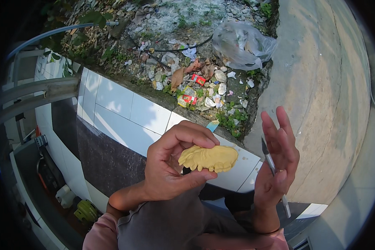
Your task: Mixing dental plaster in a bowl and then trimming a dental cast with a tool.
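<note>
In front of me my left hand [164, 162] is closed on a yellow dental cast [208, 158], thumb below and fingers above. The cast has a row of tooth-like bumps along its lower edge and a ridged, uneven surface. My right hand [286, 156] is raised to the right, apart from the cast. A slim metal craft knife [271, 163] rests across its palm, held near the thumb, with the pointed blade upward. The fingers of that hand are stretched upward. Just beyond my left fingers shows a light-blue flat tip [213, 125] with yellow on it; the rest is hidden.
White tiles [112, 100] and a dark stone slab [104, 160] lie beneath. Beyond is a dirt bed with stones, litter and a clear plastic bag [239, 46]. Concrete paving [316, 104] runs along the right. A green device [86, 210] and a white bottle [65, 196] stand lower left.
</note>
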The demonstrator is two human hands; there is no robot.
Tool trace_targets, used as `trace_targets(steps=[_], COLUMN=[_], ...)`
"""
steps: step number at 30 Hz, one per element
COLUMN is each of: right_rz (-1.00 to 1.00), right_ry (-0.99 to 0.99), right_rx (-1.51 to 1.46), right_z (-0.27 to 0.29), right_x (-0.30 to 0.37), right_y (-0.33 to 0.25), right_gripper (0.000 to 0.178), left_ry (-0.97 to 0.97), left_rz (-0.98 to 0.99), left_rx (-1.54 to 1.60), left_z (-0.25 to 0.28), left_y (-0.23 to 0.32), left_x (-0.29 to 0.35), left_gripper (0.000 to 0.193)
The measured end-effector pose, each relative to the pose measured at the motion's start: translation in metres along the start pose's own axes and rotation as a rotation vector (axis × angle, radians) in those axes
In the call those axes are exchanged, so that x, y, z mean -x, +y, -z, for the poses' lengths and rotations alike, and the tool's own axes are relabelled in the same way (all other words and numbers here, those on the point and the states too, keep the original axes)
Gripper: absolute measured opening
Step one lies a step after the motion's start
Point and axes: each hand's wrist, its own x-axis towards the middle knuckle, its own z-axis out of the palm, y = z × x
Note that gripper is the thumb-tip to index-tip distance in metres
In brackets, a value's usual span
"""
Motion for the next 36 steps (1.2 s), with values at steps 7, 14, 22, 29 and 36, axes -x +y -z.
trace_targets(steps=[7, 14, 22, 29, 36], right_rz=[0.345, 0.181, 0.177, 0.270, 0.136], right_ry=[-0.122, -0.308, -0.354, -0.348, -0.147], right_rx=[0.301, 0.325, 0.351, 0.312, 0.235], right_z=[0.033, 0.017, 0.011, 0.012, 0.017], right_x=[0.008, 0.003, 0.007, -0.003, 0.006], right_y=[-0.001, -0.020, -0.019, -0.017, -0.006], right_gripper=[0.031, 0.029, 0.027, 0.029, 0.020], left_ry=[0.060, 0.101, 0.082, 0.044, 0.105], left_rz=[-0.107, -0.226, -0.257, -0.326, -0.350], left_rx=[-0.300, -0.594, -0.668, -0.688, -0.657], left_z=[-0.002, -0.006, -0.005, -0.005, -0.001], left_y=[0.008, 0.017, 0.019, 0.016, 0.010], left_x=[-0.002, -0.005, -0.001, -0.005, -0.001], left_gripper=[0.045, 0.049, 0.047, 0.047, 0.045])
